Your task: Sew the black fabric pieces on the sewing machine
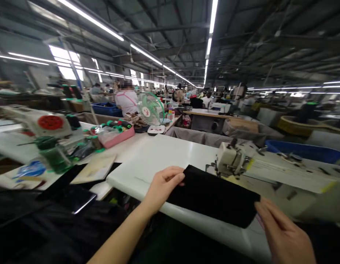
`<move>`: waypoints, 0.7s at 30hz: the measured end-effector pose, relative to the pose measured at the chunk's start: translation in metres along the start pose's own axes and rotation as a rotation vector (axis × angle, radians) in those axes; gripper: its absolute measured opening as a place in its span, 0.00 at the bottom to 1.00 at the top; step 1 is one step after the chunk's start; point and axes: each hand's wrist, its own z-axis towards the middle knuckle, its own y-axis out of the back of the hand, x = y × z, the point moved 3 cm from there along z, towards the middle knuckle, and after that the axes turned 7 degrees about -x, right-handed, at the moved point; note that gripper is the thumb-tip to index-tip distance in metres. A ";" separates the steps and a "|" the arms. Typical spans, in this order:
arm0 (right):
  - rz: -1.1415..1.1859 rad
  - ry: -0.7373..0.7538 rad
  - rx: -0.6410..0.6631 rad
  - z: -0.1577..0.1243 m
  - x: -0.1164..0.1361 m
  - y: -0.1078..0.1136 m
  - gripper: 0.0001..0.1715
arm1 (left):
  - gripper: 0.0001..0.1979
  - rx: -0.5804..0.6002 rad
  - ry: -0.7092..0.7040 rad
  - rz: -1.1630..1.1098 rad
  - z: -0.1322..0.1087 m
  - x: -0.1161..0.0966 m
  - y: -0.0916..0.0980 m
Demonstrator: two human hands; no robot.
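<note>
A rectangular piece of black fabric (pixel 214 196) stretches between my two hands, over the front edge of the white sewing table (pixel 164 154). My left hand (pixel 164 185) pinches its upper left corner between thumb and fingers. At the opposite end, my right hand (pixel 282 227) grips the right edge, with the fingers closed on it. Just behind the fabric stands the head of a sewing machine (pixel 232 159), its needle area close to the cloth's upper edge. The lower side of the fabric hangs near the table's rim.
To the left are a pink box (pixel 120 138) of thread spools, a green jug (pixel 53 154), a notebook (pixel 94 168) and a phone (pixel 83 200). A green fan (pixel 152 109) stands behind the table. Another sewing machine (pixel 38 119) is at far left. A person (pixel 126 99) sits farther back.
</note>
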 end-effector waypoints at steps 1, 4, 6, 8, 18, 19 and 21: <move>-0.022 -0.026 -0.019 0.000 0.002 0.001 0.25 | 0.11 -0.008 -0.005 -0.005 0.000 -0.002 -0.002; -0.056 -0.073 -0.067 -0.001 0.011 0.003 0.26 | 0.09 -0.027 -0.024 -0.022 0.001 -0.006 -0.011; -0.044 -0.070 -0.093 -0.002 0.016 0.006 0.24 | 0.08 -0.015 -0.010 -0.045 0.004 -0.006 -0.014; 0.012 -0.077 -0.110 -0.001 0.018 0.008 0.22 | 0.07 -0.001 0.030 -0.091 0.009 -0.005 -0.014; 0.259 -0.200 -0.183 -0.005 0.018 -0.008 0.20 | 0.10 0.013 0.111 -0.164 0.030 0.009 -0.012; 0.256 -0.192 -0.178 -0.004 0.019 -0.010 0.20 | 0.11 0.002 0.120 -0.169 0.031 0.010 -0.011; 0.246 -0.191 -0.163 -0.002 0.020 -0.015 0.20 | 0.11 -0.025 0.135 -0.180 0.032 0.012 -0.010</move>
